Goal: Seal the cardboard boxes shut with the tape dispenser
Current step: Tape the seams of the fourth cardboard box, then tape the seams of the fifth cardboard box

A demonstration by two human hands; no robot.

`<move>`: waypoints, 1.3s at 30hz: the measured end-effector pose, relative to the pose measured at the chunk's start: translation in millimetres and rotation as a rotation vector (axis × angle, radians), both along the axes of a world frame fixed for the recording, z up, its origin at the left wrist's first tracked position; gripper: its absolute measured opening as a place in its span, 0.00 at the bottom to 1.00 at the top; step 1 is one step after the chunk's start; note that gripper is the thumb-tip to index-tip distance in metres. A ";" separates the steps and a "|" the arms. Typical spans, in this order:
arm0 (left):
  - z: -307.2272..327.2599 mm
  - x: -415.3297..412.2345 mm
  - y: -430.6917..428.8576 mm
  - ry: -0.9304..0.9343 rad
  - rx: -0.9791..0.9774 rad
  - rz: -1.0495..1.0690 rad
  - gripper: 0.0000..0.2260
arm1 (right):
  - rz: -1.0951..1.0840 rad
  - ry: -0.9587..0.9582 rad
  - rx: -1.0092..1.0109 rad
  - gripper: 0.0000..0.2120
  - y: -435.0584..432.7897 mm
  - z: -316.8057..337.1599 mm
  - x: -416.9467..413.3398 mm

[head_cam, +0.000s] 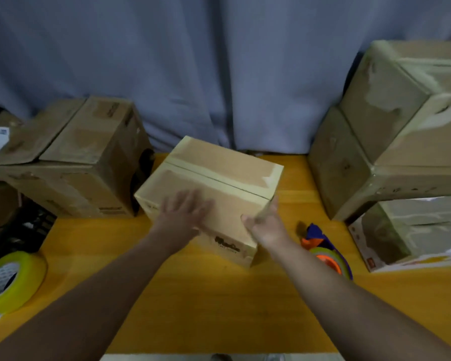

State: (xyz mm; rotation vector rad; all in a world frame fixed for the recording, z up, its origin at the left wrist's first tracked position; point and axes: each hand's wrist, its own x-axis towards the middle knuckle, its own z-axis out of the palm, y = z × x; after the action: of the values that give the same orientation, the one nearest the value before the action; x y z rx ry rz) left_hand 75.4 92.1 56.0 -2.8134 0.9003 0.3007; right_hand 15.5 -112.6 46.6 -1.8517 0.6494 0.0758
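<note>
Cardboard box (219, 175), light brown, sits on the orange-yellow table (193, 295) midway between its left and right edges and toward the far edge, turned at an angle to those edges. Its top flaps are folded down and meet at a dark seam, with pale bands alongside the seam and along the box edges.

Left hand (185, 212) lies flat on the near top flap, palm down, fingers straight and spread, forearm extended from the near edge. Right hand (267, 225) is at the near right corner of the box top: the thumb lies on the top face and the fingers reach up along the right side. Motion blur prevents confirming whether they clamp the edge.

Tape dispenser (326, 254), purple and orange and loaded with a roll, lies on the table just right of the box, beside the right forearm. A yellow-green tape roll (13, 280) lies at the left edge. A large brown box (71, 157) stands at the far left corner; stacked boxes (401, 131) occupy the far right corner. A blue curtain (219, 61) hangs behind.
</note>
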 end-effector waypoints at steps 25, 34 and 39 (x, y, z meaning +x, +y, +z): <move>-14.0 53.1 -236.0 0.058 -0.187 0.033 0.29 | 0.297 0.152 -0.790 0.24 -178.7 18.6 57.1; 19.2 53.8 -145.6 0.040 -0.322 0.067 0.23 | 0.430 -0.106 -0.719 0.22 -105.2 34.0 80.0; 45.2 55.5 -49.7 0.023 -0.404 0.177 0.23 | 0.517 -0.167 -0.801 0.23 -24.0 49.0 104.8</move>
State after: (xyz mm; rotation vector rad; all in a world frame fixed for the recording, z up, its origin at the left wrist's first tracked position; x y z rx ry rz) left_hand 130.8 42.4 101.2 -3.2766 0.7928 0.1911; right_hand 120.3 -136.6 95.7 -2.7307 0.0452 -0.0065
